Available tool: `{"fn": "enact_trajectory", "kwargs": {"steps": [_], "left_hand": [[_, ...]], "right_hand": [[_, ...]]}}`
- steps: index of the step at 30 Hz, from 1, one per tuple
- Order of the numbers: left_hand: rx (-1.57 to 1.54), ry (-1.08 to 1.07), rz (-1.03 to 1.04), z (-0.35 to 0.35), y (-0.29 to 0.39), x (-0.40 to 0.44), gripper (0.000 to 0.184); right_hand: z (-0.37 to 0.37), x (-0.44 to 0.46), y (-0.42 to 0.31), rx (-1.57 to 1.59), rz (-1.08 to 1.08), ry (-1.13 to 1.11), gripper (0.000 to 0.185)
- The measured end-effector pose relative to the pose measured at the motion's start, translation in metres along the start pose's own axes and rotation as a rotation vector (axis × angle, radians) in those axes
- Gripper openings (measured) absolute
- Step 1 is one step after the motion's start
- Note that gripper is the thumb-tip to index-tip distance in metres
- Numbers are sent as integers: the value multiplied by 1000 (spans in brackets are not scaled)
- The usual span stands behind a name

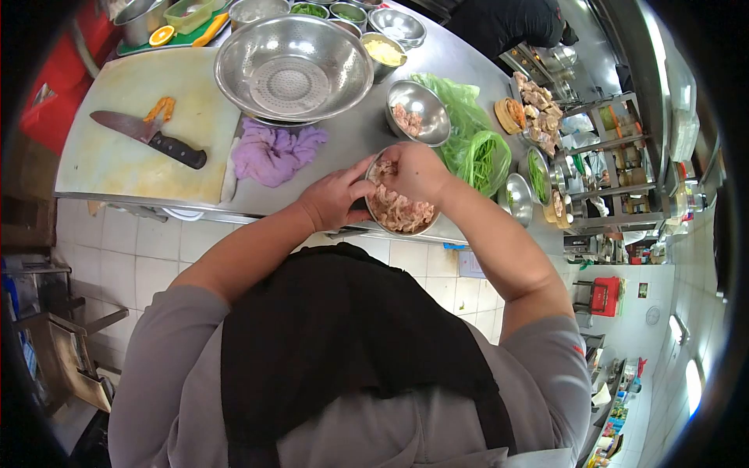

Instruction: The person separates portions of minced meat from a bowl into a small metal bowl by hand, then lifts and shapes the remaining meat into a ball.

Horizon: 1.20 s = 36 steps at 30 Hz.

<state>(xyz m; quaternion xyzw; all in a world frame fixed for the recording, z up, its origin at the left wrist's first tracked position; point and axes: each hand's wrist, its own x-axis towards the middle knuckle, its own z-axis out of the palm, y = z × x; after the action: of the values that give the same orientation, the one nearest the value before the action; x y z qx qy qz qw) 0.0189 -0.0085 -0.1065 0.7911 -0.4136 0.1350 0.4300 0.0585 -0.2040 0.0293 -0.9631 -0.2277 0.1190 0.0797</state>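
Note:
A metal bowl [370,209] of raw sliced meat [399,210] sits at the near edge of the steel counter. My left hand [337,195] grips its left rim, thumb over the edge. Reaching in from the right, my right hand [417,171] has its fingers curled down into the meat; their tips are hidden. Just behind stands a second metal bowl [437,117] with a smaller portion of pinkish meat [406,119]. A crumpled purple cloth [277,152] lies to the left of my left hand.
A knife [148,139] lies on the white cutting board [94,164] at left, beside orange pieces [161,108]. A large colander [343,82] stands behind the cloth. Green bags [482,160] of vegetables and a tray of meat pieces [538,109] are at right. Another person [499,27] works across the counter.

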Motion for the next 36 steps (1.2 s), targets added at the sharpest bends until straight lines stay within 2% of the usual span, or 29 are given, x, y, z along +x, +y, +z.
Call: {"fn": "enact_trajectory", "kwargs": {"steps": [4, 7, 10, 14, 17, 18, 21, 25, 28, 31, 34, 36], "left_hand": [[16, -32, -16, 5, -4, -3, 49], [-7, -9, -42, 7, -6, -5, 49], [-32, 10, -131, 3, -3, -1, 50], [-58, 12, -137, 1, -3, 0, 51], [-43, 66, -51, 2, -5, 5, 52], [-36, 97, -17, 3, -6, 5, 52], [-13, 112, -17, 6, -7, 3, 52], [-12, 100, -33, 4, -5, 2, 53], [-5, 124, -20, 2, -4, 2, 53], [-8, 110, -31, 2, -5, 2, 53], [-14, 91, -62, 3, -4, 2, 53], [-27, 116, -41, 1, -3, 4, 54]], "right_hand": [[-1, -6, 6, 165, 79, 15, 28], [-9, -11, 20, 179, 106, 130, 23], [-37, -27, 57, 513, 371, -63, 18], [-35, -37, 72, 685, 319, 66, 24], [-10, -32, 59, 502, 120, 137, 29], [-28, -37, 22, 324, 155, 85, 34], [-10, -27, 6, -60, -100, 146, 35], [-20, -21, 9, 93, 40, 78, 36], [-27, -22, 26, 30, 229, 39, 41], [-31, -31, 28, 197, 245, 31, 39], [-26, -29, 18, 92, -17, 122, 34], [-25, -20, 9, -101, -48, 48, 40]]}}
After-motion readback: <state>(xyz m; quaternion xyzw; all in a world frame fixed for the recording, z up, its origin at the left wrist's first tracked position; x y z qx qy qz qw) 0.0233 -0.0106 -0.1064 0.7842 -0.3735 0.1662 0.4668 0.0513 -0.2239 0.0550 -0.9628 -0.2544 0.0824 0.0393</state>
